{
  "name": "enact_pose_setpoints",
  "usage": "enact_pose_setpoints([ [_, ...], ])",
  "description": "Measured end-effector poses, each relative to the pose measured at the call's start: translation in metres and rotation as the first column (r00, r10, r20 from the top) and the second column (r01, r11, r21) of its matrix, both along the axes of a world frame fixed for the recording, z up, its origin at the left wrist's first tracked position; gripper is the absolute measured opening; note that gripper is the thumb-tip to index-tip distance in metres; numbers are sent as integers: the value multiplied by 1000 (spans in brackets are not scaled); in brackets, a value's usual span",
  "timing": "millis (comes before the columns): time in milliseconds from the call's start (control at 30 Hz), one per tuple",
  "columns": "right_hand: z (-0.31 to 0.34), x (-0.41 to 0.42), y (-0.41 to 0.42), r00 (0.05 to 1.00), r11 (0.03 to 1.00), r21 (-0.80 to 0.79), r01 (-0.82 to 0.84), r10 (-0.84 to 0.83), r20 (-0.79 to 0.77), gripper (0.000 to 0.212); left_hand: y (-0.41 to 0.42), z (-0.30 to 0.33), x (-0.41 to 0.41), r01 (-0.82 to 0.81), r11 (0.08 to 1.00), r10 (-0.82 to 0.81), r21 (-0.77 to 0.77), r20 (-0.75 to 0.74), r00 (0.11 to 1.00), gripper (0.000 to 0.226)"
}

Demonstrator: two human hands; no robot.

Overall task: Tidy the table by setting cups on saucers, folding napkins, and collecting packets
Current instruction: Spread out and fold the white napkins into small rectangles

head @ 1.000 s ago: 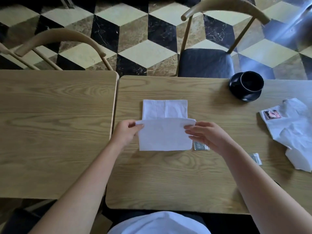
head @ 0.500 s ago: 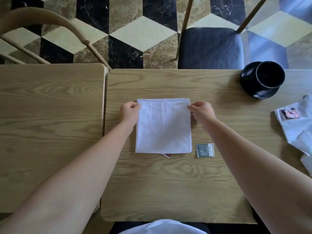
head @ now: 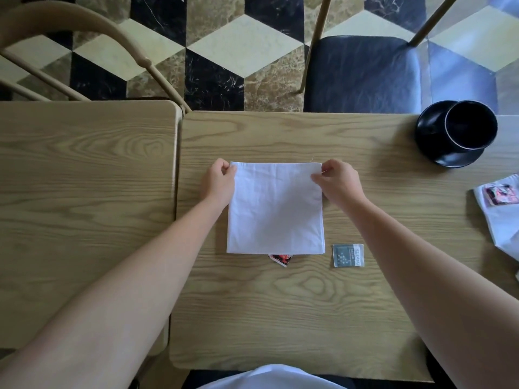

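Nearest me, a grey packet [head: 348,255] lies just off the napkin's near right corner, and a red packet [head: 280,259] pokes out from under its near edge. I judge that one will leave a bump in the fold, so I would slide it clear before creasing again. The white napkin [head: 275,209] lies flat in the middle of the table [head: 280,318], folded to a near square. My left hand [head: 220,182] pinches its far left corner and my right hand [head: 338,182] pinches the far right one; to finish well I would line those corners up with the layer beneath and press along the edge. Further right, a crumpled napkin [head: 502,220] carries another packet [head: 501,193]. At the far right, a black cup [head: 470,126] already sits on its saucer [head: 434,144].
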State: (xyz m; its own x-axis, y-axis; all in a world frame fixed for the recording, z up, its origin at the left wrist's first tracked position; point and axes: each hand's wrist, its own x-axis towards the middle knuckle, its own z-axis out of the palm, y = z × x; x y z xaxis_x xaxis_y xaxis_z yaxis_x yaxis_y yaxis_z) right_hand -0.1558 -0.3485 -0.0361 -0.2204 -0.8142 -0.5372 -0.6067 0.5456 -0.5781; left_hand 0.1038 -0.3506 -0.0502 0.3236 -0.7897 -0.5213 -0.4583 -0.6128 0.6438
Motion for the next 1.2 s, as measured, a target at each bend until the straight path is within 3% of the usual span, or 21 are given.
enact_pose_setpoints([
  [133, -2, -1, 0, 999, 1000, 16, -14, 14, -33, 8, 5, 2, -4, -24, 1000, 25, -19, 69, 997, 25],
  [200, 0, 0, 2, 998, 1000, 4, 5, -4, -59, 11, 9, 8, -8, 12, 996, 4, -86, 184, 983, 19],
  [300, 6, 6, 15, 991, 992, -113, 48, -61, -115, 28, 30, 12, -12, 323, 907, -157, -271, 493, 856, 25],
  [367, 11, 14, 34, 980, 963, -262, -56, 3, -199, 35, 52, 11, -15, 515, 794, -258, -323, 589, 766, 35],
  [467, 6, 41, 66, 901, 867, -338, -366, 239, -363, 40, 84, -1, -23, 690, 627, -421, -361, 589, 690, 44],
  [533, -3, 66, 84, 862, 823, -317, -472, 355, -363, 47, 94, -10, -30, 760, 547, -518, -350, 572, 636, 49],
  [700, -37, 86, 118, 818, 786, -260, -560, 474, -327, 63, 105, -27, -42, 799, 572, -595, -186, 577, 560, 60],
  [900, -55, 63, 117, 757, 684, -348, -641, 486, -437, 56, 107, -46, -41, 823, 549, -551, -145, 678, 486, 57],
  [1033, -59, 62, 119, 748, 681, -342, -647, 482, -455, 59, 102, -55, -24, 867, 489, -585, -96, 701, 408, 67],
  [1133, -57, 63, 117, 743, 708, -287, -645, 492, -453, 63, 94, -50, -13, 888, 460, -650, 23, 690, 319, 68],
  [1200, -49, 64, 115, 763, 737, -264, -623, 498, -412, 63, 88, -39, -21, 868, 492, -698, 70, 627, 346, 66],
])
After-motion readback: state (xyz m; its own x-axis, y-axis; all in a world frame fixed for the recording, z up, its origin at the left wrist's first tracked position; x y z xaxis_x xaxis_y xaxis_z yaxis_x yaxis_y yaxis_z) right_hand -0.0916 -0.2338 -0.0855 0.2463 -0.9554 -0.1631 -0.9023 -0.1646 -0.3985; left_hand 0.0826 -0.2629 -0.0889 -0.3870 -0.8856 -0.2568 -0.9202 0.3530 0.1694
